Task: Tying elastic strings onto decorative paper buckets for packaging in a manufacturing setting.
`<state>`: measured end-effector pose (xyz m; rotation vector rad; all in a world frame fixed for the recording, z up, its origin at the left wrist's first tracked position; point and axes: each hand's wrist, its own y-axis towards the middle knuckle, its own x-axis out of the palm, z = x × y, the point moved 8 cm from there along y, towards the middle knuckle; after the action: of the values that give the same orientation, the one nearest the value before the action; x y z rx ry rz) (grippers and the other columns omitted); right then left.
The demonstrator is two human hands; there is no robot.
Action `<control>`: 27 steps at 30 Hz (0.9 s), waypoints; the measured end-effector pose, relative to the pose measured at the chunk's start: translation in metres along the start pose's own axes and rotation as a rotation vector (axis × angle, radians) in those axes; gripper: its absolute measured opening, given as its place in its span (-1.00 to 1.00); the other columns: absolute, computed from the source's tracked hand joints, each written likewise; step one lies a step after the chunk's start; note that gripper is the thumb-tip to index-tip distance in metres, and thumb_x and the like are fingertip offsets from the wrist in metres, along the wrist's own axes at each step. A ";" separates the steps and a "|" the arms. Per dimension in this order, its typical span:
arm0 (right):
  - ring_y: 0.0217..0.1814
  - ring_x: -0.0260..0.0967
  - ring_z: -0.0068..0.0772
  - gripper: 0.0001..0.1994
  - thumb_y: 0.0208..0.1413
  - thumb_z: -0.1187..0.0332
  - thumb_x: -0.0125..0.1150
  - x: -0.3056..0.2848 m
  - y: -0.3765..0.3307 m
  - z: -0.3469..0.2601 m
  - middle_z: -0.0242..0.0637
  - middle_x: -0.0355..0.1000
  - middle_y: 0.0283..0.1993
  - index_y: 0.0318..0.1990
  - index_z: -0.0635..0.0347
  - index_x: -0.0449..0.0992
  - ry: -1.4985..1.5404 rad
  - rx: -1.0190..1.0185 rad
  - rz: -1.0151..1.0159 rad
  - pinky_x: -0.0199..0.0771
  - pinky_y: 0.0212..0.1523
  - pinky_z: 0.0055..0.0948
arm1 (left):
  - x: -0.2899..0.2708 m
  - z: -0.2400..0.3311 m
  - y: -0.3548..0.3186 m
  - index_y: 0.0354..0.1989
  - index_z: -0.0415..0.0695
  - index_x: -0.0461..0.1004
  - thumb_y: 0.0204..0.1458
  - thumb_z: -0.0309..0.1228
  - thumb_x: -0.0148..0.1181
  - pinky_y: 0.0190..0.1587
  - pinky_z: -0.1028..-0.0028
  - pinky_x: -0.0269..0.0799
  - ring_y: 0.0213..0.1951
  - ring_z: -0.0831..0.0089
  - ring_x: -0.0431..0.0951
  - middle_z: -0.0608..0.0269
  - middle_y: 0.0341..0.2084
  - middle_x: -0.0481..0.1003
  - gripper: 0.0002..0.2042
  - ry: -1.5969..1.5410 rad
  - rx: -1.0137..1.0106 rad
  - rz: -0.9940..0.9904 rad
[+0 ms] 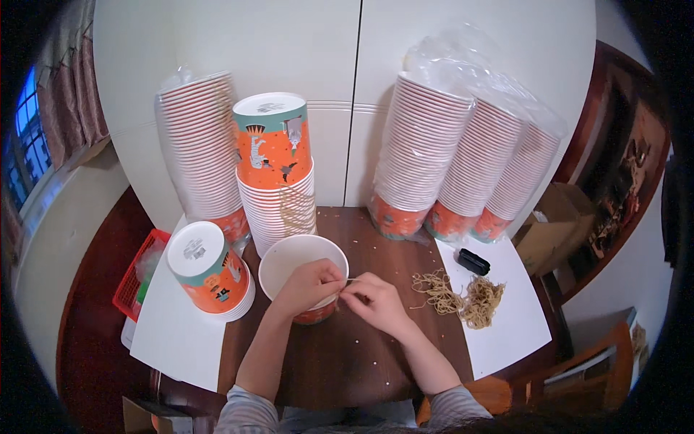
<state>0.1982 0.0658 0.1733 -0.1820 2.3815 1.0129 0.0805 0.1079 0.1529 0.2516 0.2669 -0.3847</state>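
An orange paper bucket [289, 253] with a white inside stands upright at the middle of the table, its open mouth up. At its right rim my left hand [311, 286] pinches a thin tan string [351, 280]. Right beside it, my right hand [376, 302] is closed in a pinch on the same string, a short length of which shows between the two hands. The fingertips partly hide the string and the bucket's front. More tan strings [481, 302] lie in a loose pile to the right of my right hand.
Left of the bucket stands a short upside-down bucket stack [210, 267]. Behind is a tall stack [275, 159] with strings hanging on its side. Plastic-wrapped stacks [419, 145] rise at back right, another wrapped stack [199, 145] at back left. A black object [473, 262] lies near the string pile.
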 end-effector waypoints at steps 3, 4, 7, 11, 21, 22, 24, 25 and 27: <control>-0.54 0.33 -0.48 -0.88 -0.14 0.38 0.23 -0.002 0.001 0.016 -0.34 0.38 -0.43 -0.40 0.15 0.49 0.075 0.164 0.034 0.34 -0.52 -0.55 | -0.001 0.001 0.001 -0.45 -0.22 0.38 -0.17 -0.48 0.17 -0.44 0.61 0.34 -0.51 0.62 0.44 0.32 -0.60 0.45 -0.87 0.044 0.037 0.023; -0.58 0.28 -0.55 -0.85 -0.16 0.39 0.26 -0.002 0.002 0.016 -0.35 0.39 -0.42 -0.38 0.16 0.49 0.081 0.146 0.032 0.31 -0.55 -0.59 | -0.001 0.001 0.001 -0.45 -0.22 0.38 -0.17 -0.48 0.17 -0.44 0.61 0.34 -0.51 0.62 0.44 0.32 -0.60 0.45 -0.87 0.043 0.037 0.028; -0.58 0.28 -0.54 -0.84 -0.16 0.40 0.26 0.001 0.001 0.017 -0.34 0.40 -0.41 -0.37 0.16 0.50 0.090 0.174 0.075 0.30 -0.56 -0.59 | -0.002 -0.002 0.001 -0.43 -0.23 0.36 -0.16 -0.46 0.18 -0.44 0.59 0.34 -0.50 0.60 0.46 0.26 -0.60 0.47 -0.84 -0.004 0.008 0.039; -0.55 0.31 -0.51 -0.85 -0.16 0.40 0.26 0.005 0.001 0.016 -0.33 0.40 -0.41 -0.37 0.16 0.50 0.080 0.157 0.081 0.33 -0.55 -0.58 | 0.002 -0.003 0.001 -0.38 -0.24 0.33 -0.15 -0.43 0.17 -0.41 0.55 0.36 -0.46 0.53 0.49 0.16 -0.56 0.50 -0.79 0.023 -0.025 0.025; -0.41 0.38 -0.38 -0.92 -0.18 0.44 0.24 0.001 0.000 0.019 -0.30 0.41 -0.43 -0.46 0.16 0.50 -0.022 0.123 0.152 0.39 -0.49 -0.51 | -0.003 -0.017 0.003 -0.33 -0.23 0.29 -0.11 -0.41 0.12 -0.40 0.56 0.34 -0.45 0.52 0.49 0.11 -0.55 0.50 -0.78 -0.050 -0.071 0.075; -0.40 0.38 -0.37 -0.92 -0.19 0.44 0.24 0.001 0.000 0.020 -0.30 0.41 -0.43 -0.47 0.16 0.50 -0.022 0.137 0.144 0.40 -0.47 -0.50 | -0.003 -0.017 0.003 -0.33 -0.23 0.29 -0.11 -0.41 0.12 -0.40 0.56 0.34 -0.45 0.52 0.49 0.11 -0.55 0.50 -0.78 -0.051 -0.070 0.075; -0.39 0.38 -0.35 -0.92 -0.20 0.44 0.24 0.002 0.000 0.021 -0.31 0.41 -0.43 -0.47 0.16 0.49 -0.030 0.131 0.142 0.40 -0.45 -0.48 | -0.002 -0.017 0.003 -0.33 -0.22 0.29 -0.11 -0.42 0.11 -0.41 0.57 0.34 -0.46 0.54 0.48 0.12 -0.56 0.50 -0.79 -0.066 -0.081 0.068; -0.39 0.38 -0.34 -0.91 -0.21 0.44 0.24 0.002 0.000 0.022 -0.31 0.41 -0.43 -0.47 0.16 0.49 -0.037 0.126 0.140 0.40 -0.43 -0.47 | -0.002 -0.017 0.002 -0.33 -0.22 0.29 -0.11 -0.42 0.11 -0.41 0.57 0.34 -0.46 0.54 0.48 0.12 -0.56 0.50 -0.79 -0.066 -0.081 0.068; -0.38 0.38 -0.33 -0.91 -0.22 0.44 0.24 0.002 0.001 0.018 -0.32 0.41 -0.42 -0.48 0.15 0.48 -0.053 0.107 0.160 0.41 -0.42 -0.45 | -0.002 -0.015 0.002 -0.33 -0.22 0.29 -0.12 -0.45 0.09 -0.40 0.57 0.34 -0.45 0.53 0.49 0.12 -0.55 0.50 -0.81 -0.098 -0.063 0.068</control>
<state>0.2037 0.0794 0.1629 0.0750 2.4241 0.9450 0.0763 0.1151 0.1397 0.1790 0.1730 -0.3200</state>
